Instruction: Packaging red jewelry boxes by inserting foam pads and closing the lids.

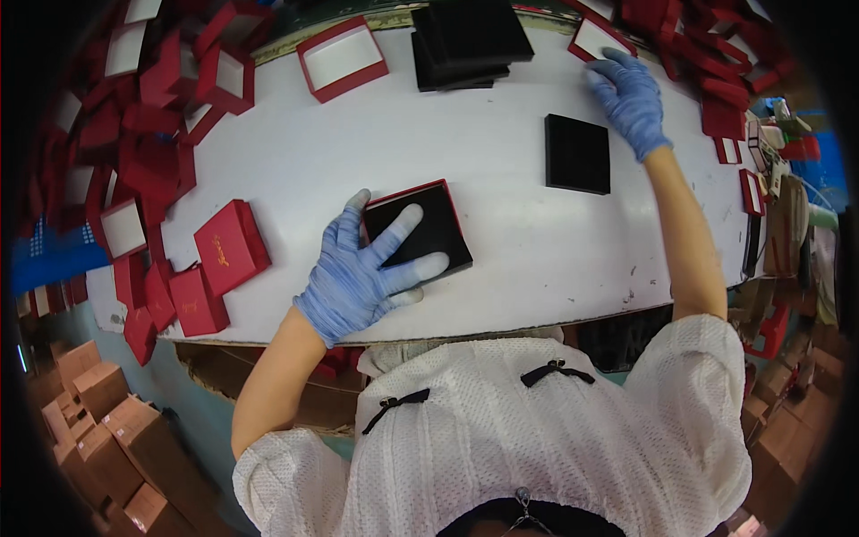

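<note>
My gloved left hand [362, 268] lies over an open red box [410, 190] near the table's front edge. Its fingers are spread, with fingertips resting on the black square pad [438, 231] inside that box. The palm covers the pad's left part. At the far right, my gloved right hand [629, 98] is at the near rim of a shallow red box [598, 38] with a white inside. Its fingertips bend over that rim, with the thumb lower, on the near side. Just left of the right wrist, another black square pad [577, 154] lies flat on the table.
A stack of black pads [474, 45] stands at the far middle, beside an open red box [343, 59]. Red boxes pile up at left [143, 152] and far right [693, 45]. Closed red boxes [231, 249] lie front left. Brown cartons [134, 430] stand on the floor.
</note>
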Tool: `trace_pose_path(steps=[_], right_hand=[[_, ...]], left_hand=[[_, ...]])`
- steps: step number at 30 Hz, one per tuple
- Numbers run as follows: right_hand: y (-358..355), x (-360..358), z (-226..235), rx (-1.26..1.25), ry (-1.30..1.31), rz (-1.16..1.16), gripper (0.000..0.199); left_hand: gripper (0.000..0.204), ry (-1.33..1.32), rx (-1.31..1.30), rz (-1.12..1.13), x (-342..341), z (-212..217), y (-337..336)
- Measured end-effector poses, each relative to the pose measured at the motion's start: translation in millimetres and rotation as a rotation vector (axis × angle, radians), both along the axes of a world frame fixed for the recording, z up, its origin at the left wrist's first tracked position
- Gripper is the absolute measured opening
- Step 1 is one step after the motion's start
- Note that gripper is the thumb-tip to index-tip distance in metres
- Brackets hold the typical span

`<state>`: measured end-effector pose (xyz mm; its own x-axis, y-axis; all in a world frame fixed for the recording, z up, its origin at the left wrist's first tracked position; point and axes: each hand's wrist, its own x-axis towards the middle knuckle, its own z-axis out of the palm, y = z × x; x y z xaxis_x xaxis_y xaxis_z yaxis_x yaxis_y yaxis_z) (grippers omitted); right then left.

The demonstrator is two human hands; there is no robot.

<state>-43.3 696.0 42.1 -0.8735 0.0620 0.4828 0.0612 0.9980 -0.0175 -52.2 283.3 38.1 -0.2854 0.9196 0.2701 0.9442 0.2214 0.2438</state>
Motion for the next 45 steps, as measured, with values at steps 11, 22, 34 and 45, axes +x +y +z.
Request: trace_pose_path(steps=[11,22,34,45], right_hand=[[-104,38,50,-1.435,-0.005,0.160,0.030],[-206,15,20,-0.639,-0.649,0.410,0.040],[-174,45,17,-0.165,-0.277,0.356,0.075],[-148,73,-4,-0.271,-0.428,0.114,0.083]], left_hand=[[0.045,-0.268,-0.064,0.054,4,-3,4],[0.100,-0.496,0.509,0.083,-6,-37,5],[0.090,0.237,-0.465,0.471,-41,37,-39],[0.103,-0.452,0.216,1.027,-4,50,-223]])
